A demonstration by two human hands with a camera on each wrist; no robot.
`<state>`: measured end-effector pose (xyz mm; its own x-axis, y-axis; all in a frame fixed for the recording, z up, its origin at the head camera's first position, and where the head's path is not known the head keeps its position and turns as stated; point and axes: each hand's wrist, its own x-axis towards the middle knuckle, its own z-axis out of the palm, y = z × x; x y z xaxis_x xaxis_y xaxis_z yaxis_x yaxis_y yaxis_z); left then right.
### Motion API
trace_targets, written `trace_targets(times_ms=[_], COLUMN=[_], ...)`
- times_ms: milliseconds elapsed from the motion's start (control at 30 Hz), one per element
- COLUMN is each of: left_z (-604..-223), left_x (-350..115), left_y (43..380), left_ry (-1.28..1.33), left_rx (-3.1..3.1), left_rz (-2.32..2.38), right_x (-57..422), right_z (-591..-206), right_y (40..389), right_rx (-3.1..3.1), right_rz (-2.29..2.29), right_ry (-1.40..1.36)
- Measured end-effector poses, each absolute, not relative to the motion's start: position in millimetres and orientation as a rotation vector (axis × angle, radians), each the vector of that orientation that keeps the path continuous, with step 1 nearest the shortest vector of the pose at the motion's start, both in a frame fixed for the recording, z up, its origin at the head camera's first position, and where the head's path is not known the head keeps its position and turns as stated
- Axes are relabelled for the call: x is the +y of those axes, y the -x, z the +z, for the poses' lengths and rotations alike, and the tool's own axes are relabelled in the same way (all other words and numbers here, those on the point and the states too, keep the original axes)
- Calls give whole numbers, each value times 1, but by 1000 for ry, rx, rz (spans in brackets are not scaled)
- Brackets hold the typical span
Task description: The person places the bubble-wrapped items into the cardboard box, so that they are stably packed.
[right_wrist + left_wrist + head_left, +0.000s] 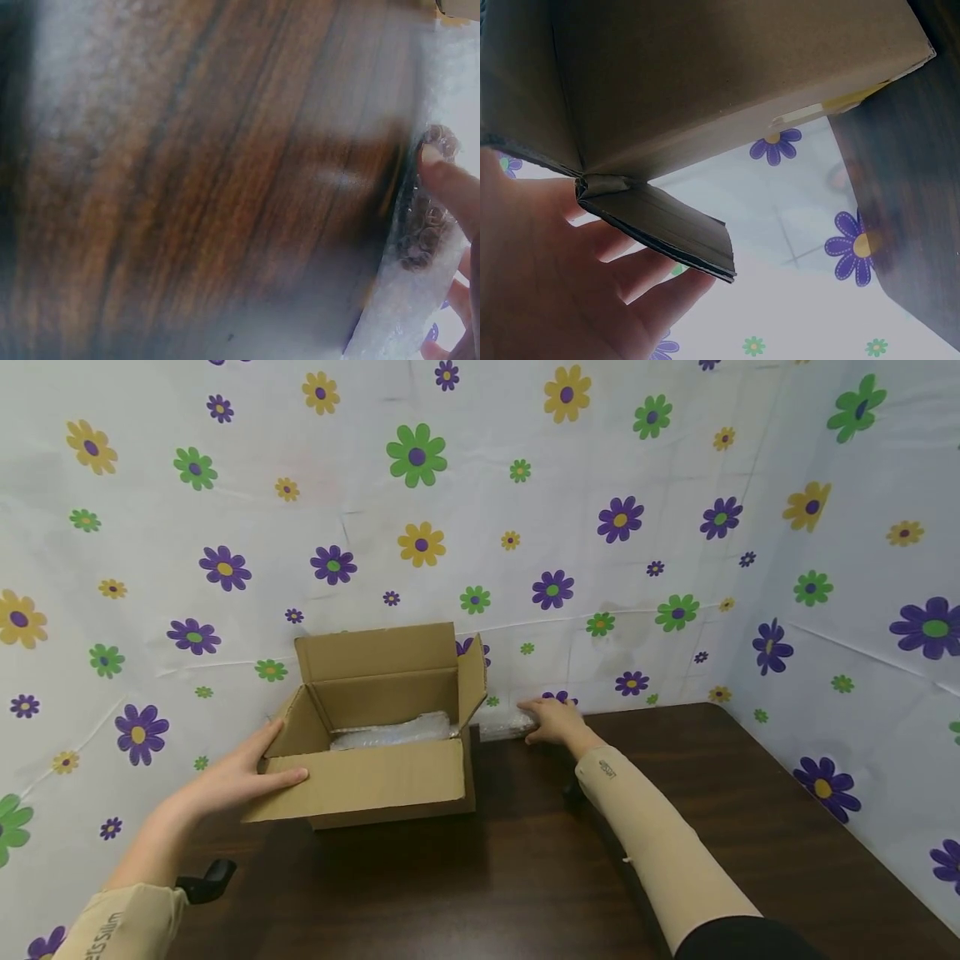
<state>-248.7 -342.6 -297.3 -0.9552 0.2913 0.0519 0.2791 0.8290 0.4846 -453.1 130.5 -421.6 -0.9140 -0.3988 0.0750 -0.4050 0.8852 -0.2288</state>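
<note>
A cardboard box (393, 817) stands with its flaps up and folded out, and clear bubble wrap (397, 732) lies inside it. My left hand (232, 781) spans the box's near left corner. Its thumb rests on the front flap (375, 777), while its fingers lie straight and spread behind another flap (664, 221) in the left wrist view. To the right of the box, my right hand (557, 724) grips a bubble-wrapped bundle (498, 727). In the right wrist view the thumb presses on this wrap (427, 236), with the fingers on its far side; something brownish shows through.
The dark wooden table (525, 860) runs up to a white flowered sheet (495, 468) hung behind it. A second sheet side (862, 652) borders the table on the right. Black wrist mounts (207, 882) sit on the forearms.
</note>
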Motion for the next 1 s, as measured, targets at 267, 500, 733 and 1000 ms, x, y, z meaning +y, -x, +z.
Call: trace_targets(times_ms=[267,500,733,1000], left_z=[-297,-298,-297,-295], left_x=[-342,-342,-342,-341], left_y=[248,249,249,247], left_ry=[-473,-470,-481,-475], left_rx=[2987,2992,2992,2983], left_rz=[771,765,762,771], right_x=[128,128,132,134], right_z=[-422,-425,-422,-409], right_y=[450,449,447,440], right_rx=[-3017,-2967,-2958,-2905], right_rz=[321,305,330,348], right_ry=[-625,-638,-655,-715])
